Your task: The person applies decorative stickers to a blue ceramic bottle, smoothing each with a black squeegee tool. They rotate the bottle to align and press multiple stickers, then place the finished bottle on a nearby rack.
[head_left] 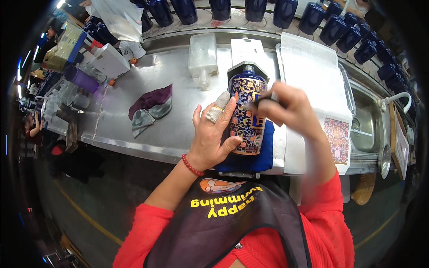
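A dark blue glass bottle (247, 134) lies with its open neck away from me. A colourful floral sheet with gold and blue panels covers its front. My left hand (211, 134), its fingers stretched and spread, rests against the bottle's left side, index finger and thumb touching it. Greyish-white wrapping covers one finger. My right hand (286, 107) is closed around a small dark flat tool (264, 101) over the upper right of the floral sheet. Motion blurs that hand, so the tool's exact kind is unclear. Blue cloth (267, 154) lies under the bottle.
Left on the metal table (174, 129) lies a purple and grey cloth (151, 107). Behind stands a clear rectangular bottle (203, 58). At right are white sheets (308, 67), a floral sheet (336, 138) and a sink (364, 129). Blue bottles (254, 10) line the conveyor behind.
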Demonstrator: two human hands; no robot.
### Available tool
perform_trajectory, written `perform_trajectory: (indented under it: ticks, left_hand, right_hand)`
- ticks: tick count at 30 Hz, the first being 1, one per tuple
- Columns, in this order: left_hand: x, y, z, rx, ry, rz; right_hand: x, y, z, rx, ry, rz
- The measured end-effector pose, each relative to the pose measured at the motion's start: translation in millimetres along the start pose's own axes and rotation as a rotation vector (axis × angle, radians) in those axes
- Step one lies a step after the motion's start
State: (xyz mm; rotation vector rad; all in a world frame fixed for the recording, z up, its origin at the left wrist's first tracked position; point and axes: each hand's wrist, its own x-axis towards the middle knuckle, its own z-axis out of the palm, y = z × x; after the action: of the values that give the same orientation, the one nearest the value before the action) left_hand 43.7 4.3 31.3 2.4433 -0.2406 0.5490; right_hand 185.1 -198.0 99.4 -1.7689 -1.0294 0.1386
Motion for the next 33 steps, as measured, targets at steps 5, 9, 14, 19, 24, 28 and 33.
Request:
perform_trajectory:
  ticks: [5, 9, 14, 19, 24, 28, 33]
  left_hand:
    - [-5.6, -6.8, 3.5, -0.168, 0.004, -0.058]
    - [-7.5, -8.5, 0.4, -0.191, -0.018, -0.087]
    - [-12.7, -15.9, 3.5, -0.289, 0.006, -0.128]
    - [-33.5, -22.2, 8.9, -0.215, -0.001, -0.036]
    - [-37.7, -16.2, 8.2, 0.109, -0.023, 0.053]
    - [-34.9, -12.4, -0.9, 0.216, -0.010, 0.118]
    - [-24.1, 0.1, 11.4, -0.408, 0.044, -0.159]
  right_hand:
    - [7.3, -15.8, 15.4, -0.599, 0.069, -0.464]
    - [10.5, -32.0, 21.0, -0.228, -0.011, -0.226]
    - [2.2, -31.4, 26.6, -0.430, 0.000, -0.593]
    - [-54.9, -9.4, 40.5, -0.423, 0.367, 0.039]
    - [-78.7, -27.2, 46.5, -0.254, -0.244, -0.361]
    - [-85.6, -25.5, 39.0, 0.432, 0.486, 0.430]
    - [-104.7, 8.8, 47.2, 0.658, 0.484, 0.359]
